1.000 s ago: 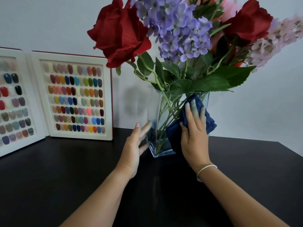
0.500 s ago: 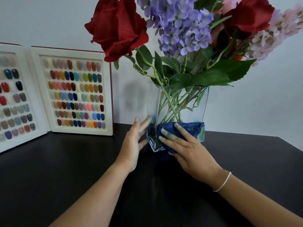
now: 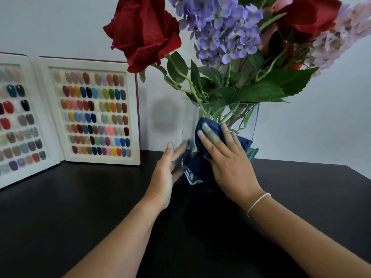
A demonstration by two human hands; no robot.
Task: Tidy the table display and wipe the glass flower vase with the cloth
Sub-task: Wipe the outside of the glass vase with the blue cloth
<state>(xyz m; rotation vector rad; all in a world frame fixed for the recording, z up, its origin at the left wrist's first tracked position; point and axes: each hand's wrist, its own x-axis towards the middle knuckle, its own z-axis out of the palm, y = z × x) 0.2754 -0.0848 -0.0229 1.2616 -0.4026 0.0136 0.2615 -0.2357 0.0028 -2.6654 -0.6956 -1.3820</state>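
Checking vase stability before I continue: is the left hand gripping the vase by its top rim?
No: the left hand lies flat and open against the lower left side of the glass vase, well below its rim.

Only one view exists, the head camera, so no second view shares any part of the scene. It sits above the near edge of the dark table (image 3: 80,227) and looks forward and down toward the pale wall (image 3: 50,23) at 12 o'clock. It is close: both forearms enter from 6 o'clock, the glass vase (image 3: 247,125) stands just right of centre, and its flowers (image 3: 220,31) are cropped by the top edge. The wide lens bends the nail colour display (image 3: 90,111) at 9 o'clock.
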